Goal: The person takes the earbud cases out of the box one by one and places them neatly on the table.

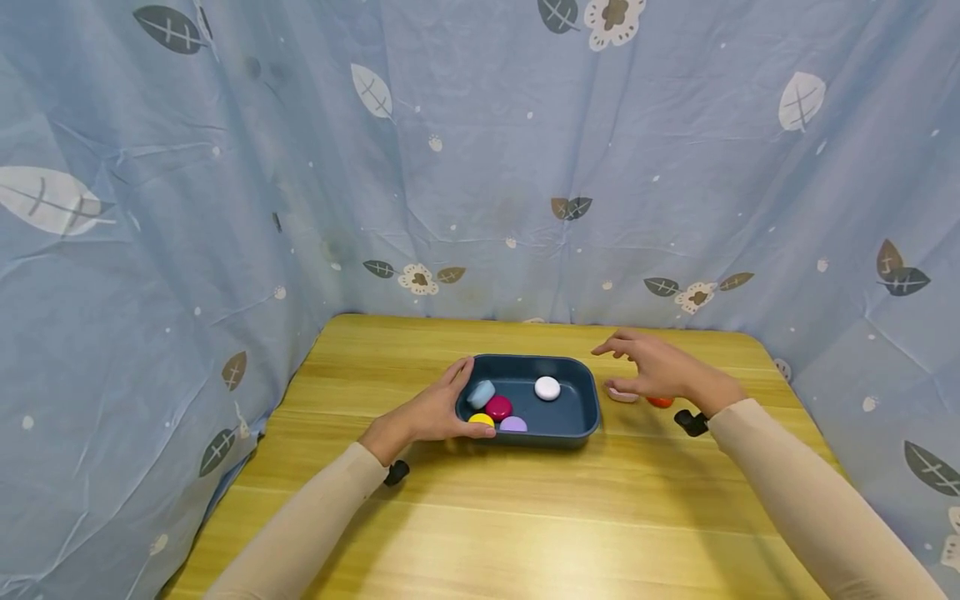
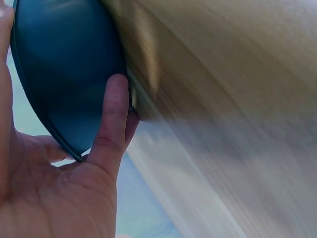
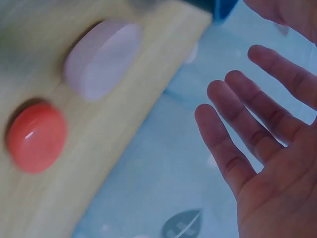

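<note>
A dark blue rectangular tray (image 1: 555, 433) stands on the table, its left end gripped by my left hand (image 1: 427, 412), thumb along the near wall. In it lie smooth rounded pieces: a light blue one (image 1: 482, 394), a magenta one (image 1: 498, 407), a yellow one (image 1: 482, 420), a lilac one (image 1: 513, 424) and a white one (image 1: 547, 388). My right hand (image 1: 660, 367) hovers right of the tray with spread fingers, holding nothing. Under it on the table lie a pale pink piece (image 3: 103, 59) and a glossy orange-red piece (image 3: 37, 138), both apart from the fingers in the right wrist view.
The wooden table (image 1: 480, 525) has its back edge close to a blue patterned curtain (image 1: 487, 167), which also hangs along both sides. Small black devices (image 1: 690, 422) are worn at the wrists, below beige sleeves.
</note>
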`<state>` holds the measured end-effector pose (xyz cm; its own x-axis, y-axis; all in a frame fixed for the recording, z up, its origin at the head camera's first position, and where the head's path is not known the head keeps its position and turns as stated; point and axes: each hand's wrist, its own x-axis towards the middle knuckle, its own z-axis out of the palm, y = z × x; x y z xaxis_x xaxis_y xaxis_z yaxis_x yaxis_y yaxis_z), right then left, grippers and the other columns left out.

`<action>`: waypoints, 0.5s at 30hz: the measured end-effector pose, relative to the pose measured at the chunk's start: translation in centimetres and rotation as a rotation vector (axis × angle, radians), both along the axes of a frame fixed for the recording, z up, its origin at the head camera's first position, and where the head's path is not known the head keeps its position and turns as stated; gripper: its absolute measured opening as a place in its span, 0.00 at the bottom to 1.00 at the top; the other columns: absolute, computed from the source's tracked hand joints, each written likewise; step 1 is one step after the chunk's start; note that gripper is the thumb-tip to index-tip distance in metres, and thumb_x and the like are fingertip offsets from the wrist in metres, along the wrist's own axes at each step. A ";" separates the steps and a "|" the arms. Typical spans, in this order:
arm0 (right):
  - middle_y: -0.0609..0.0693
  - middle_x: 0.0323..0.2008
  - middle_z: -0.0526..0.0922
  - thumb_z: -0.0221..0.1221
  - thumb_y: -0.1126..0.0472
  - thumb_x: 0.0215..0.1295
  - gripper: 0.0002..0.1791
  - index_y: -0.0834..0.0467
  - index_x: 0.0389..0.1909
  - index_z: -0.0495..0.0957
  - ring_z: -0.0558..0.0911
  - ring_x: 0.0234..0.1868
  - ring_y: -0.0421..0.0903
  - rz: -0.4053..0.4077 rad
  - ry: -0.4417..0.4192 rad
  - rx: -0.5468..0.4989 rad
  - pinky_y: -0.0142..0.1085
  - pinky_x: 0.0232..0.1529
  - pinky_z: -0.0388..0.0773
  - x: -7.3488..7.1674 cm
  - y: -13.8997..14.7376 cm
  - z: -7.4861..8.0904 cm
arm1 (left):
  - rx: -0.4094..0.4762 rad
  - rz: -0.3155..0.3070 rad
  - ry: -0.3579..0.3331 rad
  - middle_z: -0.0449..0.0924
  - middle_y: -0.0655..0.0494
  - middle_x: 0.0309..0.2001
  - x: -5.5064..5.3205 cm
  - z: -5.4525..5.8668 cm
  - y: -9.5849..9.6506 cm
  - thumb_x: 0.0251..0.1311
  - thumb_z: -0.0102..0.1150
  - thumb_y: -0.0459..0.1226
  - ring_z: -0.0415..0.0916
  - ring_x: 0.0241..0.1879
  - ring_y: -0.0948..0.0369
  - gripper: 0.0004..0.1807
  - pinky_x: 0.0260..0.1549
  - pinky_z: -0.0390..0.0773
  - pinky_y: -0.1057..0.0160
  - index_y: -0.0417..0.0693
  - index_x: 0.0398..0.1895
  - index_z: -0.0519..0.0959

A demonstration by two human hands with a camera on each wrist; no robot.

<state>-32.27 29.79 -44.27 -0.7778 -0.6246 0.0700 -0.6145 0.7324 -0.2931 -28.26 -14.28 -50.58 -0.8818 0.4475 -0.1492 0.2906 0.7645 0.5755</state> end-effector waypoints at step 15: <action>0.61 0.69 0.84 0.76 0.51 0.79 0.32 0.57 0.79 0.83 0.93 0.61 0.59 0.167 -0.109 0.107 0.56 0.67 0.91 -1.0 -7.1 0.6 | 0.022 -0.026 0.012 0.36 0.53 1.00 -0.5 -0.8 -0.5 0.52 0.77 0.82 0.56 0.94 0.39 0.86 0.91 0.65 0.34 0.55 1.00 0.39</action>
<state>-33.28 22.66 -43.65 -0.6624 -0.7446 -0.0825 -0.6986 0.6538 -0.2908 -28.80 -14.74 -51.41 -0.8714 0.4735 -0.1281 0.3175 0.7435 0.5886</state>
